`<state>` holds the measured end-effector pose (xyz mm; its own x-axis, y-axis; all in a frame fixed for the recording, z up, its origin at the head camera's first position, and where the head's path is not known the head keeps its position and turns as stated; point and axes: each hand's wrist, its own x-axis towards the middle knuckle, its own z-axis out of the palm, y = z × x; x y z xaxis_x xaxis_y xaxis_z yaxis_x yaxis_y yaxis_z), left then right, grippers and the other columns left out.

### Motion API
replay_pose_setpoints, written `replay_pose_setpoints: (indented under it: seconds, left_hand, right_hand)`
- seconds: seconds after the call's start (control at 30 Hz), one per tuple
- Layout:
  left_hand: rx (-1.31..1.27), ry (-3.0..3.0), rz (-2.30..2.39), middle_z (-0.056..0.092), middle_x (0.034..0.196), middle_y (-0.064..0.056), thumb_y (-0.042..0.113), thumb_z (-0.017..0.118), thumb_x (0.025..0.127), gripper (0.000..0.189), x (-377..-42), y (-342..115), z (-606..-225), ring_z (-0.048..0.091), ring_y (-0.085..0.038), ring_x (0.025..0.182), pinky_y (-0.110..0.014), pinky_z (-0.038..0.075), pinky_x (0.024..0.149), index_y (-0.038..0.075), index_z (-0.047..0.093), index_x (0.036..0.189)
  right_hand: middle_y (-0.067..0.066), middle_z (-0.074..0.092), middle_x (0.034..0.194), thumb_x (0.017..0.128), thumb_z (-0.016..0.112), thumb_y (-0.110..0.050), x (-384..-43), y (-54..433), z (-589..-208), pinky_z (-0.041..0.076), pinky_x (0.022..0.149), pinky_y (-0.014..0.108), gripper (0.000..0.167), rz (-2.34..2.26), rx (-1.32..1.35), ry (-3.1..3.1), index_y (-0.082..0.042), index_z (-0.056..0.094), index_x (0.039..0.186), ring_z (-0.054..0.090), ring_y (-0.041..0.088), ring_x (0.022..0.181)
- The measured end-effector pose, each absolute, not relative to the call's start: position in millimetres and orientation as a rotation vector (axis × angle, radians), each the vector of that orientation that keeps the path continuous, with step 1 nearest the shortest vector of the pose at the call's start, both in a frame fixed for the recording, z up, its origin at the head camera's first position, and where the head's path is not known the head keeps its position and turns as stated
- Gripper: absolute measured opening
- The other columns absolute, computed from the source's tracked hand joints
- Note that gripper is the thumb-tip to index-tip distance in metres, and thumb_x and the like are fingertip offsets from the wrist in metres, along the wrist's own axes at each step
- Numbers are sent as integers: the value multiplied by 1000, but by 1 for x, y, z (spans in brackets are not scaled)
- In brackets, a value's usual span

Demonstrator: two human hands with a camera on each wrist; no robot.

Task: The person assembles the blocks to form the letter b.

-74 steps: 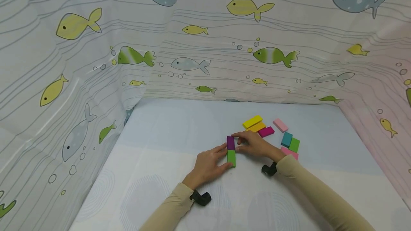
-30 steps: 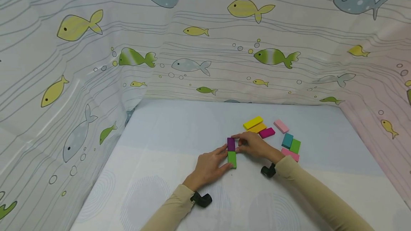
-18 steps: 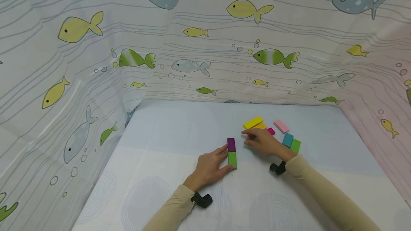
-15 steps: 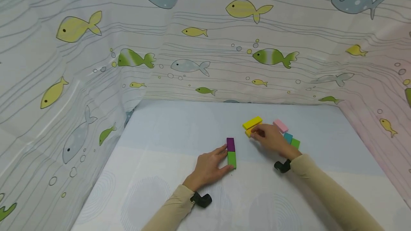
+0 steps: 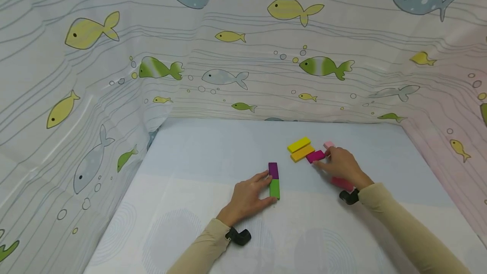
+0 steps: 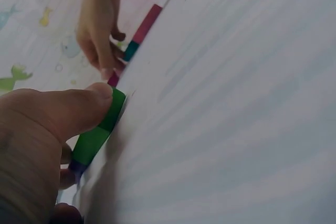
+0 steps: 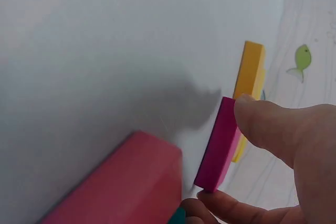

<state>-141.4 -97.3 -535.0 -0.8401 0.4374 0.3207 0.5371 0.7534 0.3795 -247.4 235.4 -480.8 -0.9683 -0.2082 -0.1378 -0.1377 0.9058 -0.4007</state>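
On the table, a purple block (image 5: 273,170) and a green block (image 5: 274,190) lie end to end in a line. My left hand (image 5: 246,195) holds the green block lengthwise, its thumb at the near end and its fingertips by the joint with the purple one. Farther right, my right hand (image 5: 344,167) has thumb and a finger at opposite ends of a magenta block (image 7: 218,145), pinching it while it lies on the table. An orange block (image 5: 302,153) touches the magenta one, with a yellow block (image 5: 299,144) behind it.
A light pink block (image 5: 328,144) shows partly behind my right fingers. Under the right wrist lies a darker pink block (image 5: 342,183). A teal block (image 6: 131,51) is hidden by the hand in the head view. Fish-printed curtain (image 5: 228,54) encloses the table's back and sides.
My right hand has left the purple block and moved right, over the orange block, to the magenta block. The left hand stays at the green block, and the lined-up blocks stay put.
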Motion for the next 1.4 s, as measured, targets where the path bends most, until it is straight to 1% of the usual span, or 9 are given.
replay_pose_setpoints:
  seconds: [0.13, 0.23, 0.3, 0.4, 0.67, 0.8, 1.03, 1.2, 1.4]
  left_hand:
    - [-786, -2741, -685, 65, 150, -6, 47, 83, 90, 64, -141, -96, -534, 77, -26, 111, -37, 62, 79, 11, 70, 141]
    - [-796, -2737, -675, 66, 149, -7, 47, 83, 90, 63, -141, -95, -535, 77, -26, 110, -36, 62, 78, 11, 71, 140]
    - [-800, -2735, -670, 66, 149, -7, 47, 83, 90, 63, -141, -94, -535, 78, -27, 109, -35, 61, 77, 11, 71, 140]
    - [-801, -2734, -666, 66, 149, -6, 48, 83, 90, 63, -140, -93, -535, 78, -26, 110, -36, 61, 77, 11, 71, 140]
    - [-803, -2695, -683, 65, 150, -8, 41, 75, 98, 53, -141, -95, -536, 78, -27, 108, -37, 62, 77, 8, 71, 139]
    - [-799, -2670, -710, 65, 150, -9, 36, 74, 99, 48, -141, -96, -536, 79, -27, 105, -37, 62, 75, 7, 72, 137]
    - [-799, -2662, -725, 65, 149, -9, 41, 80, 94, 54, -140, -97, -535, 78, -27, 107, -37, 62, 75, 10, 73, 137]
    - [-794, -2680, -730, 65, 149, -8, 43, 84, 90, 57, -140, -98, -534, 78, -26, 108, -36, 62, 75, 13, 73, 137]
    - [-799, -2691, -771, 64, 150, -7, 44, 87, 86, 57, -140, -97, -533, 78, -26, 107, -36, 61, 75, 15, 75, 135]
  right_hand:
    - [15, 66, 87, 89, 82, -46, -247, 232, -485, 49, 65, 34, 64, -568, -261, 2906, 11, 64, 114, 57, 26, 75]
    - [20, 69, 94, 90, 82, -45, -247, 234, -485, 54, 68, 38, 66, -576, -263, 2901, 12, 64, 118, 61, 29, 80]
    - [23, 71, 103, 92, 81, -43, -247, 238, -483, 58, 76, 45, 66, -593, -264, 2903, 13, 63, 123, 63, 33, 87]
    - [27, 71, 112, 94, 78, -38, -248, 252, -481, 57, 87, 55, 63, -598, -286, 2929, 13, 64, 128, 63, 39, 98]
    - [33, 68, 119, 97, 75, -30, -247, 291, -476, 55, 88, 61, 50, -581, -301, 2957, 11, 68, 124, 62, 48, 107]
    - [36, 67, 122, 98, 75, -32, -243, 307, -474, 57, 87, 61, 54, -576, -281, 2906, 12, 65, 127, 63, 50, 108]
    - [32, 68, 120, 95, 79, -38, -237, 325, -477, 59, 87, 58, 61, -600, -355, 2820, 11, 65, 128, 65, 47, 109]
    - [31, 68, 123, 93, 81, -42, -233, 326, -482, 59, 89, 59, 66, -656, -395, 2809, 8, 64, 133, 66, 47, 111]
    - [31, 66, 126, 93, 81, -44, -232, 319, -488, 60, 88, 58, 72, -691, -409, 2817, 10, 60, 136, 65, 45, 111]
